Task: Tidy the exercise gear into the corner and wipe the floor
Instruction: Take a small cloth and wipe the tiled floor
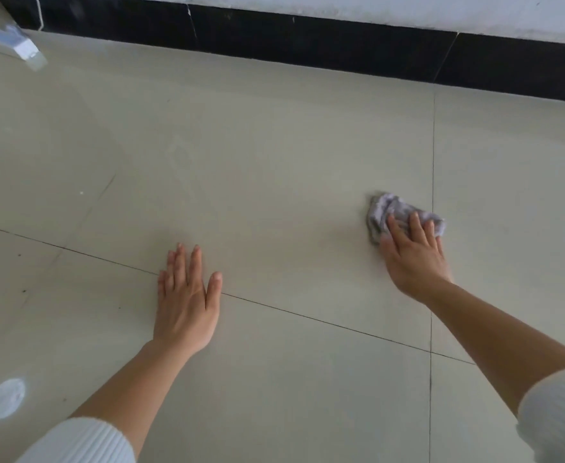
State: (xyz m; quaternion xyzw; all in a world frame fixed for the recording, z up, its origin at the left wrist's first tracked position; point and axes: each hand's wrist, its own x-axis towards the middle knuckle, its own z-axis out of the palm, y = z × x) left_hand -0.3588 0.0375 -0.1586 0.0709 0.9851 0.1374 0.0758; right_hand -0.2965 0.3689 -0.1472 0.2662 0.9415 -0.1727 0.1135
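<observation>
Floor-wiping stage. We see the right hand pressed on a crumpled grey rag, fingers spread flat over it rather than curled round it, on the pale tiled floor near a grout line and not far from the dark skirting along the wall. The left hand lies open, palm down, bracing on the tiles well apart from the rag. No exercise gear is in view, so we judge the tidying done or out of frame; small dark specks at the floor's left side suggest wiping remains unfinished.
</observation>
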